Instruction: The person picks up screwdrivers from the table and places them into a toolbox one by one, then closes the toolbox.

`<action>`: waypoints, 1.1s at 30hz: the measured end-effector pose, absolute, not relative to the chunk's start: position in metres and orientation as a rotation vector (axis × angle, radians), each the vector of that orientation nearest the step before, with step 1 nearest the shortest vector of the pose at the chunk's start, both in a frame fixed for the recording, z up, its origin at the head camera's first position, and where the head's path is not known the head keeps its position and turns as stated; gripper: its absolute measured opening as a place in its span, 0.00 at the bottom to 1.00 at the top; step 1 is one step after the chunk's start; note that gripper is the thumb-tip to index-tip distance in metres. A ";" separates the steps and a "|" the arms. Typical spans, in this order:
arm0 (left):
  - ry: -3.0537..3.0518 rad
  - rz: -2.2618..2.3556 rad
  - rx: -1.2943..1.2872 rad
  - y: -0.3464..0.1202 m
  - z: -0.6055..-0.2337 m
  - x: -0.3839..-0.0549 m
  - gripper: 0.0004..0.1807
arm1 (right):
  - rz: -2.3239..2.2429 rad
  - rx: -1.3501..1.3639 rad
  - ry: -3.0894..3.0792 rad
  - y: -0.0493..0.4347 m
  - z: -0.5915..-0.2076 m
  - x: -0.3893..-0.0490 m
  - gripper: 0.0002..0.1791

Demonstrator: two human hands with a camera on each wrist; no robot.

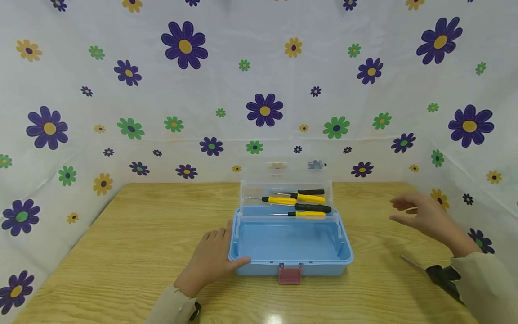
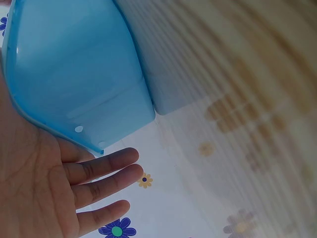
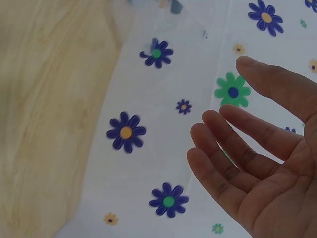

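Note:
A light blue toolbox point(image 1: 291, 269) stands on the table with its clear lid point(image 1: 247, 189) raised at the back. My left hand point(image 1: 214, 254) rests against the box's left end, its thumb over the front rim. In the left wrist view its other fingers point(image 2: 106, 191) are straight beside the blue wall. My right hand point(image 1: 425, 216) is raised to the right of the box, holding nothing, fingers loosely bent. Below the right wrist lies a screwdriver point(image 1: 435, 273) with a dark handle and metal shaft, partly hidden by the sleeve.
Several screwdrivers with yellow or black handles, one a yellow screwdriver point(image 1: 309, 198), lie in the clear part at the back of the toolbox. A pink latch point(image 1: 289, 274) hangs at its front. Flowered cloth point(image 1: 226, 90) surrounds the wooden table point(image 1: 133, 252).

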State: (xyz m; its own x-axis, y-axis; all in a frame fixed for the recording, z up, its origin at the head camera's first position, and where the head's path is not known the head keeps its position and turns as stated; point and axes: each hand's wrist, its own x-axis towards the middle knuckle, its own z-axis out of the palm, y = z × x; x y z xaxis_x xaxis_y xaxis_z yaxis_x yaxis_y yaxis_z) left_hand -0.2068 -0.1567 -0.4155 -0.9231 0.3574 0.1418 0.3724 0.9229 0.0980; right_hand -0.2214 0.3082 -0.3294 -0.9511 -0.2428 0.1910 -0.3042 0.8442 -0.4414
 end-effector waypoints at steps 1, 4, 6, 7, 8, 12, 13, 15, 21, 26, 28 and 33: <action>-2.960 -0.185 -0.564 -0.157 -0.415 -0.207 0.57 | 0.721 0.423 -2.908 0.312 -0.331 -0.219 0.23; -2.958 -0.180 -0.565 -0.157 -0.414 -0.206 0.57 | 0.707 0.414 -2.940 0.323 -0.339 -0.214 0.23; -2.957 -0.181 -0.568 -0.157 -0.414 -0.206 0.58 | 0.695 0.410 -2.958 0.329 -0.344 -0.210 0.23; -2.958 -0.181 -0.570 -0.157 -0.414 -0.206 0.57 | 0.680 0.406 -2.966 0.333 -0.346 -0.208 0.23; -2.957 -0.178 -0.572 -0.157 -0.414 -0.206 0.57 | 0.664 0.404 -2.974 0.336 -0.348 -0.207 0.23; -2.953 -0.171 -0.577 -0.157 -0.414 -0.206 0.57 | 0.613 0.391 -3.011 0.348 -0.357 -0.200 0.23; -2.952 -0.170 -0.578 -0.157 -0.414 -0.206 0.57 | 0.606 0.386 -3.021 0.351 -0.359 -0.198 0.22; -2.950 -0.170 -0.579 -0.157 -0.414 -0.205 0.57 | 0.600 0.376 -3.050 0.356 -0.362 -0.196 0.23; -2.948 -0.178 -0.580 -0.158 -0.415 -0.205 0.57 | 0.581 0.330 -3.161 0.371 -0.375 -0.190 0.23; -2.954 -0.182 -0.567 -0.158 -0.415 -0.206 0.57 | 0.556 0.309 -3.214 0.377 -0.380 -0.183 0.22; -2.956 -0.179 -0.563 -0.158 -0.415 -0.206 0.57 | 0.550 0.305 -3.224 0.379 -0.383 -0.180 0.22; -2.957 -0.174 -0.564 -0.158 -0.415 -0.206 0.57 | 0.559 0.281 -3.277 0.388 -0.393 -0.175 0.22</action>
